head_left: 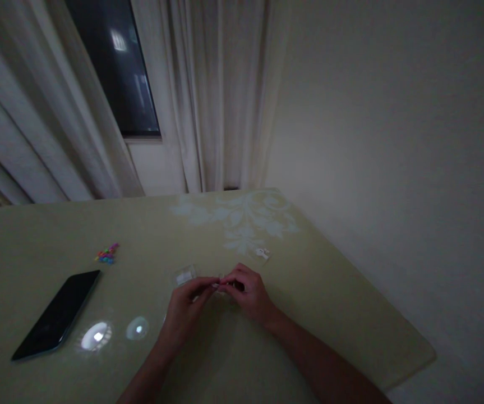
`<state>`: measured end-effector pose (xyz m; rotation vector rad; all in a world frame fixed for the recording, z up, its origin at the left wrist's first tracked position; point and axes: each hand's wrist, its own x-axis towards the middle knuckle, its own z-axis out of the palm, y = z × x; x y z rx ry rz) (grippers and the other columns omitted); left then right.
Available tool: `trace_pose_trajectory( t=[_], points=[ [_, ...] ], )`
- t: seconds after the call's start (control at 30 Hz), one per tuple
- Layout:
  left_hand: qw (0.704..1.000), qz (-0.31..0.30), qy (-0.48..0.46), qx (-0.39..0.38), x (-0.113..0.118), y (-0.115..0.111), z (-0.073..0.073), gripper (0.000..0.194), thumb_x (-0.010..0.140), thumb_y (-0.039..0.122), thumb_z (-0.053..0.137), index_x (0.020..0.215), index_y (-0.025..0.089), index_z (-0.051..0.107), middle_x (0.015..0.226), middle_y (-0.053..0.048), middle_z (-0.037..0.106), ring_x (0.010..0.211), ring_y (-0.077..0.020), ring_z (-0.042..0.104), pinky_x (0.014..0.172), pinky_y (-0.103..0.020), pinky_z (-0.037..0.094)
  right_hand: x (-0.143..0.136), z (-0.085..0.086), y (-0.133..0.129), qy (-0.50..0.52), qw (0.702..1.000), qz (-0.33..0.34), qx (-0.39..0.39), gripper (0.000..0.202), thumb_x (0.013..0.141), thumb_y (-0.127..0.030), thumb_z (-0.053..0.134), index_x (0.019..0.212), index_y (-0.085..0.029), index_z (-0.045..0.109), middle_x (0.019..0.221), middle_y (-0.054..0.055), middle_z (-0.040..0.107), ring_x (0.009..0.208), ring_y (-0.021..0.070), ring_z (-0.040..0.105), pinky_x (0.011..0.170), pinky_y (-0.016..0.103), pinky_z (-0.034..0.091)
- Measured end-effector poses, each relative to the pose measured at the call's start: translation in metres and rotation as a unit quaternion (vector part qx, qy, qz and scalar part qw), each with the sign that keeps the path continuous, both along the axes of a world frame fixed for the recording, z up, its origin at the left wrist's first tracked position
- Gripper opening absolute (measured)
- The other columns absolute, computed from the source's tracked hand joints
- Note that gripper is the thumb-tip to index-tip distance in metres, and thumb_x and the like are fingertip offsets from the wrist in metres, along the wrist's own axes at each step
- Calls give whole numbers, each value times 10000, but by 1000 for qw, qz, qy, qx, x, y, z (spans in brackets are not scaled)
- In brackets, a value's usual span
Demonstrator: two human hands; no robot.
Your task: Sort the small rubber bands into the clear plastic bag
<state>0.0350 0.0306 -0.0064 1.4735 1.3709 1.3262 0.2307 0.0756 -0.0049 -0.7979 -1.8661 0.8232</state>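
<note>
- Here, from where I stand, the left hand has its fingertips clamped on a tiny item, too small to make out, above the table.
- The right hand pinches that same item, so the 2 hands meet there.
- Just beyond the left hand lies a clear box.
- A small white piece rests beyond the right hand, toward the table's far right corner.
- Toward the left edge, a black phone lies flat, with a heap of colourful bits near its far end.
</note>
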Motion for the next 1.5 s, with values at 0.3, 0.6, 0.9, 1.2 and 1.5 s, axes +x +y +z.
trace_pose_trajectory(
  t=[0.3,0.6,0.9,1.2,1.5],
  points=[
    [989,122,-84,29,-13,-1,18,319,864,468,741,1014,188,771,981,-93,824,809,-209,774,715,-293,639,5,-9,6,-155,987,-38,0,69,940,-163,757,991,-200,787,1001,36,650,866,153,630,791,263,500],
    [983,128,-130,18,-5,2,16,338,786,480,821,925,187,725,913,-104,836,746,-218,775,704,-321,646,-12,-13,19,-319,943,-88,27,176,956,-154,731,1100,-222,807,1173,87,694,1099,239,631,993,373,493],
    [988,146,-49,-6,-11,2,21,287,757,450,791,911,213,841,956,-93,848,880,-257,796,813,-340,639,-8,-8,20,-337,938,-76,27,192,977,-184,716,1143,-246,791,1213,73,680,1117,225,635,998,353,485],
    [988,135,-69,10,-9,0,21,251,759,428,808,889,216,835,921,-85,847,846,-252,800,790,-336,649,-9,-21,25,-394,913,-59,87,98,1021,-210,657,1051,-170,740,1129,100,679,1059,238,606,922,367,467],
    [989,141,-48,8,-11,1,19,291,754,467,827,905,218,835,877,-76,837,811,-249,793,762,-341,650,-11,-19,18,-436,889,-59,127,173,1052,-148,491,1064,-134,663,1088,144,642,1019,274,563,864,402,460]
  ],
)
